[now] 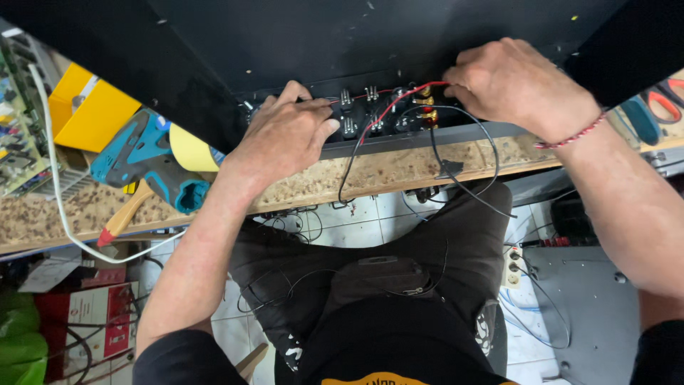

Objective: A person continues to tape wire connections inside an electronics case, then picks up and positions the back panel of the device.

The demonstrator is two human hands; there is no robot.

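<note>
Red wire (399,102), thin, seemingly pinched by right hand (514,80), left hand (286,135) fingers pressing black panel (399,135)

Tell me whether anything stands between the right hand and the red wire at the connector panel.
Nothing visible does. The right hand already has its fingertips at the red wire where it meets the gold terminals. The black wires loop below, clear of the fingers.
</note>
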